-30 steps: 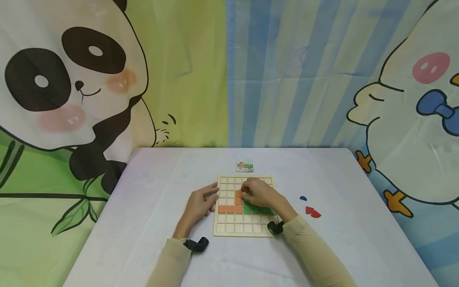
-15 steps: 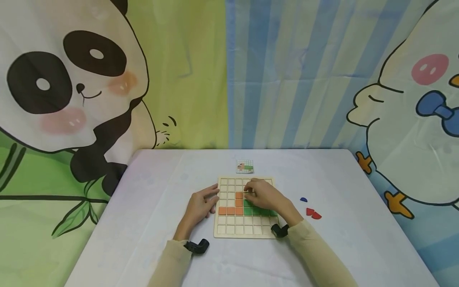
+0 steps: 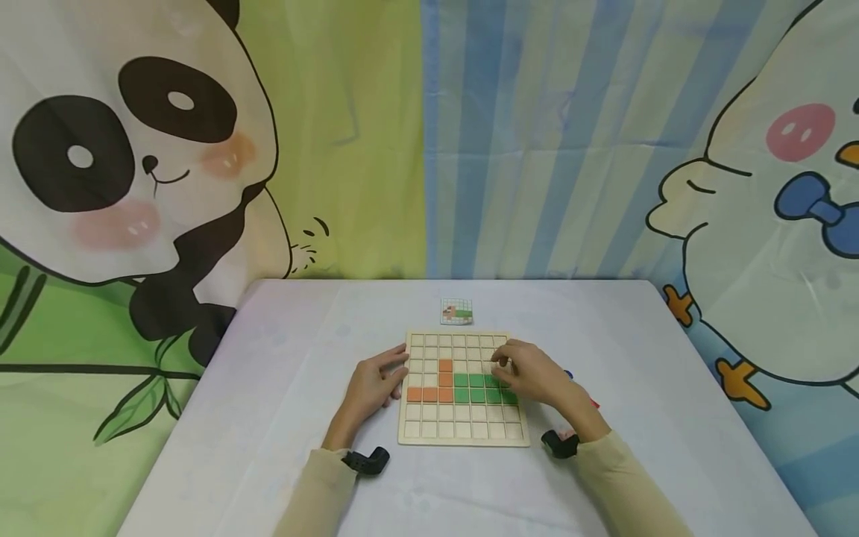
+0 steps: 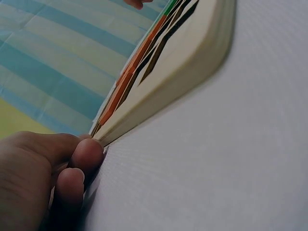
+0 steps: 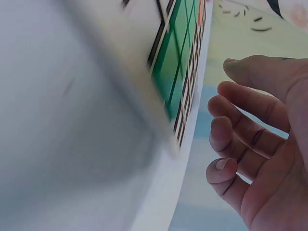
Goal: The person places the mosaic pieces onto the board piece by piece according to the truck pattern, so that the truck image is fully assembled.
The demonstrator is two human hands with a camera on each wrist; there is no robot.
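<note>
A square wooden grid board (image 3: 463, 442) lies on the table with orange tiles (image 3: 446, 380) in its left and middle cells. Green tiles (image 3: 477, 388) fill cells to the right of them. My left hand (image 3: 367, 385) rests against the board's left edge, its fingertips touching the rim in the left wrist view. Above the board's right side hovers my right hand (image 3: 537, 375). In the right wrist view this hand (image 5: 260, 130) has loosely bent fingers apart from the thumb, with nothing between them.
A small picture card (image 3: 456, 312) with a coloured grid lies beyond the board. To the right, a blue piece (image 3: 569, 374) and a red piece (image 3: 594, 403) show only partly behind my right arm. Printed curtains (image 3: 523, 149) hang behind the table.
My right hand has moved right from the board's middle to its right edge, uncovering the upper green tiles. Its forearm now partly hides the red and blue pieces. The left hand stays put.
</note>
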